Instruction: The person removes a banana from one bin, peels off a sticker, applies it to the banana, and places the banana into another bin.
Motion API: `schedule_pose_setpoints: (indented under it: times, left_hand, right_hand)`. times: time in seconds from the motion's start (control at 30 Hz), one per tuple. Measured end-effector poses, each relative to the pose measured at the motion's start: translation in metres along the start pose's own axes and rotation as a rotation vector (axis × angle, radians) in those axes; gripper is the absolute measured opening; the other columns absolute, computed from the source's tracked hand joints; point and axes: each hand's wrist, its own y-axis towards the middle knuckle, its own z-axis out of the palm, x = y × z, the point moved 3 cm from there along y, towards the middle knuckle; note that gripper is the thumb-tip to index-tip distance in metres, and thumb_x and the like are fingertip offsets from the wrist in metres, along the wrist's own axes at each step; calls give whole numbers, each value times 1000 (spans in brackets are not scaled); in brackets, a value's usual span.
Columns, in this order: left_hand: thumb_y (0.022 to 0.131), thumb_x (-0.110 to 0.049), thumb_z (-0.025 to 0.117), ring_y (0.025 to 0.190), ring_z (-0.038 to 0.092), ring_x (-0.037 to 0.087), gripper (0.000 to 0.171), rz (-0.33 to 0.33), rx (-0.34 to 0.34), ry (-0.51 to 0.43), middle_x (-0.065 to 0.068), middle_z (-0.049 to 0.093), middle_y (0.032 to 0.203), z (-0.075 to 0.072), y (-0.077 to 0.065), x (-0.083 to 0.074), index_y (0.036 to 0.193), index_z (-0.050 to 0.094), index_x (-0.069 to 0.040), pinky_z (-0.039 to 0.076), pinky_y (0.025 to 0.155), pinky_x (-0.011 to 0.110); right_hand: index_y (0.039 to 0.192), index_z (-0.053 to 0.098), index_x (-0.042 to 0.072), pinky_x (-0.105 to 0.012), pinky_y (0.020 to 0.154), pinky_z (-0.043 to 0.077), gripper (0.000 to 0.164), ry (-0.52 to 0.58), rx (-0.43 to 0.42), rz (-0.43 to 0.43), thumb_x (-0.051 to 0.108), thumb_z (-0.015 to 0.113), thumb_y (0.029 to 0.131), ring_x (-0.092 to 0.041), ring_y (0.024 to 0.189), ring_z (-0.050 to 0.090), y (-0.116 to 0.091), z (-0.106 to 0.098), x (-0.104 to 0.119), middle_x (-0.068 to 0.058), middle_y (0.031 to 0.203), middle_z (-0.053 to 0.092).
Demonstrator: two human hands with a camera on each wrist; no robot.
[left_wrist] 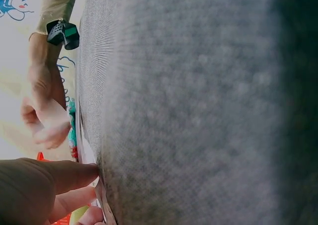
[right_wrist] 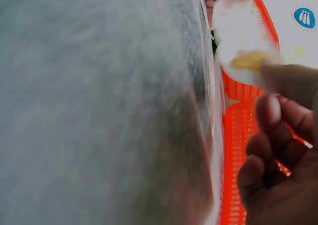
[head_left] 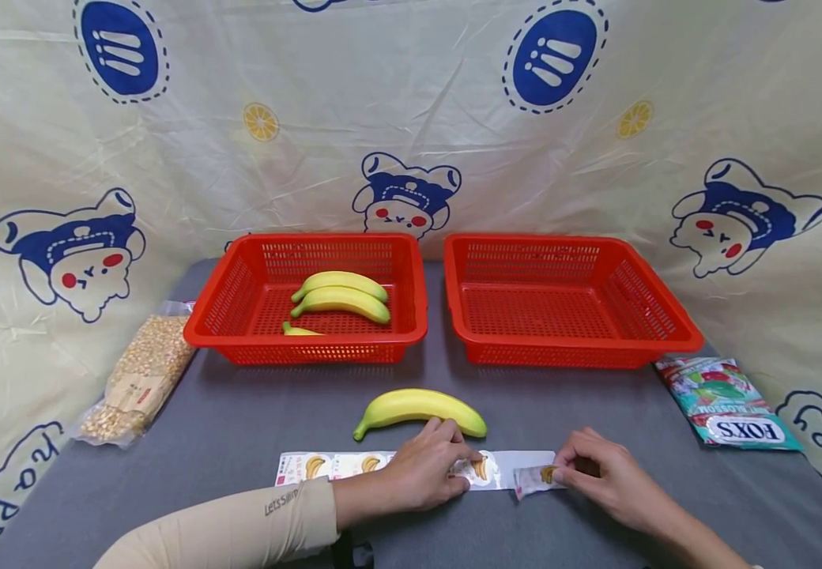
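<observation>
A white strip of banana stickers lies flat across the front of the grey table. My left hand holds it down, fingertips on the far side of a sticker and thumb on the near side. In the left wrist view, the left hand's fingers are close along the strip's edge. My right hand pinches a banana sticker between thumb and finger at the strip's right end. The right wrist view shows that sticker blurred, its yellow banana print by the fingertips. A single banana rests just beyond the left hand.
A red basket at the back left contains several bananas. Beside it stands another red basket. A bag of dried kernels leans at the left, and a green FOX'S packet lies at the right.
</observation>
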Motion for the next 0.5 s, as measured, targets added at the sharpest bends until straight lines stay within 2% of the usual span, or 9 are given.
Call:
schedule_pose_setpoints:
  times: [0.13,0.37,0.43,0.5]
  left_hand:
    - [78,-25,73,87,42,5,32,-9,13,-14,-8,52,95,-1,0,0,109,70,-28,31,61,12]
    - [77,-25,73,87,41,4,32,-29,26,-45,-9,51,94,-3,0,0,109,69,-28,31,63,13]
    - [78,-24,72,87,43,4,31,-43,6,-73,-9,53,93,-6,-1,0,108,70,-27,34,66,14]
    - [81,-24,68,87,45,4,26,-66,-16,-139,-8,54,92,-9,-4,0,106,71,-25,37,70,15]
  right_hand:
    - [81,62,23,-21,58,38,15,23,-5,63,12,73,80,-2,73,46,-5,-6,6,11,75,52]
    - [82,62,18,-20,59,39,12,-42,0,292,22,73,80,0,71,46,3,-5,19,4,77,50]
    - [83,62,17,-20,59,39,13,-46,0,346,23,74,80,-2,71,46,9,-2,25,2,77,50]
    - [83,62,17,-20,58,39,13,-38,-17,342,22,74,79,-3,70,45,15,3,30,1,77,50]
